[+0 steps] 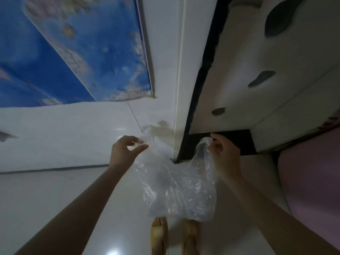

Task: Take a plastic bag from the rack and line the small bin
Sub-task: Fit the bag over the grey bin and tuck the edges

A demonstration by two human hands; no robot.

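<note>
Plastic bag [176,184], clear and crinkled, hangs in the air between both hands, above the pale tiled floor [55,199] and the person's feet in yellow slippers [159,234]. The left hand [125,151] pinches one upper corner of the bag between thumb and fingertips, the other fingers loosely curled. The right hand [223,153] has its fingers closed on the opposite upper corner, which bunches against the palm. The two hands are apart, so the top of the bag sags between them and its body droops below. A blue world map [82,52] hangs on the wall to the left. A white cabinet [257,89] with dark oval cut-outs, possibly handles, stands to the right, with something pink [312,181] beside it
</note>
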